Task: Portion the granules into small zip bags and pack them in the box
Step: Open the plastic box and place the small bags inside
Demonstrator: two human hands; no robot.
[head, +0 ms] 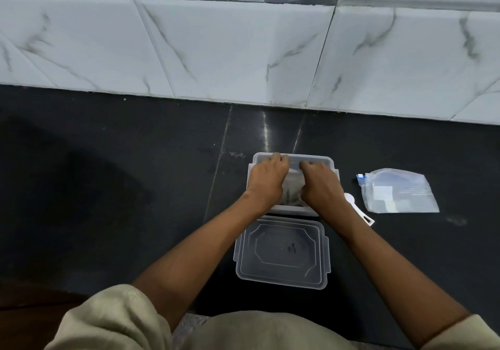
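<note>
Nearest you, the clear lid (282,252) lies flat on the dark counter (108,187). Just beyond it at 12 o'clock, your left hand (266,178) and right hand (319,184) both pinch a small zip bag (293,184) over the open box (311,159). At 3 o'clock lie a white scoop (359,211) and a larger pouch (397,191).

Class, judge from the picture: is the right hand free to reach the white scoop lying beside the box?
Probably not at once. The right hand and the left hand both hold a bag in the box. The scoop lies uncovered just right of that wrist, so once the bag is released the way looks free.
</note>
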